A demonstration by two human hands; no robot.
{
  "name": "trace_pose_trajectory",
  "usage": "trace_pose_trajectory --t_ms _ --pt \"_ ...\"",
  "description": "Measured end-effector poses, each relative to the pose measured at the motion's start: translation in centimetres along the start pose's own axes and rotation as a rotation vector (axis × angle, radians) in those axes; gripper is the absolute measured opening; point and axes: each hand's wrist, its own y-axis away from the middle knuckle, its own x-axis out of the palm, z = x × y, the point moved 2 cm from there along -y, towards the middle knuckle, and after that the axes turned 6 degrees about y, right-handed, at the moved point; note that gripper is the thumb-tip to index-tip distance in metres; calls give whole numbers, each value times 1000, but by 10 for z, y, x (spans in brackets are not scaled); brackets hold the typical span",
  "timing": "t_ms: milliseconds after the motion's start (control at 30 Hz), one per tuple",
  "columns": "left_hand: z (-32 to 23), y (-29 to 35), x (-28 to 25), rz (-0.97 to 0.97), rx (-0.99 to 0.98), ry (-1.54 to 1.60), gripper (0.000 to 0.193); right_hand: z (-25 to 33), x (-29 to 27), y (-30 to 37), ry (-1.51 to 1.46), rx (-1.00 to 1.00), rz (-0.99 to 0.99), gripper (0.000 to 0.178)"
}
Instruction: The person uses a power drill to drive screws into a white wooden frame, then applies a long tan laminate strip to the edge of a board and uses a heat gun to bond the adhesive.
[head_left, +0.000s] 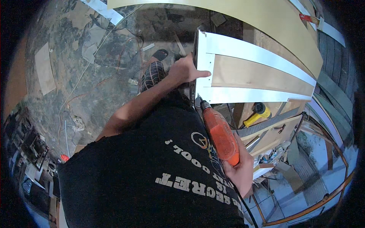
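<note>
Right of centre, head view: R hand [243, 167] has grip closed round drill [220, 133], tip by lower L corner of panel [254, 73], which lies up-R, long axis approx. L-R. L hand [185, 70] nearer, thumb on L end; closure unclear, fingers hidden.

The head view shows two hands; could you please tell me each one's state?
Left hand: thumb over the end of the white-framed panel; whether gripping, cannot be told.
Right hand: closed, holding the orange drill.
</note>
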Motion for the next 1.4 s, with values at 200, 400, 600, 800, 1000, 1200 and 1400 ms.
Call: trace_pose_trajectory --t_ms 200,400,600,800,1000,1200,1400 --pt "21 -28 -41 68 -1 96 101 -12 4 4 -48 19 3 80" --pt "-22 -65 -87 64 120 -231 91 -12 10 10 -128 83 -19 76" --pt "-13 -91 -86 199 249 -370 70 -5 13 9 -172 119 -38 71" --pt "-16 -91 -86 215 208 -263 68 2 15 9 -232 192 -60 66" --pt "-11 -98 -84 213 251 -205 66 6 16 9 -244 203 -53 64" --pt "-13 -97 -83 201 308 -225 64 3 18 11 -245 219 -31 63" --pt "-17 -94 -82 199 298 -263 64 1 24 14 -245 216 -55 65"
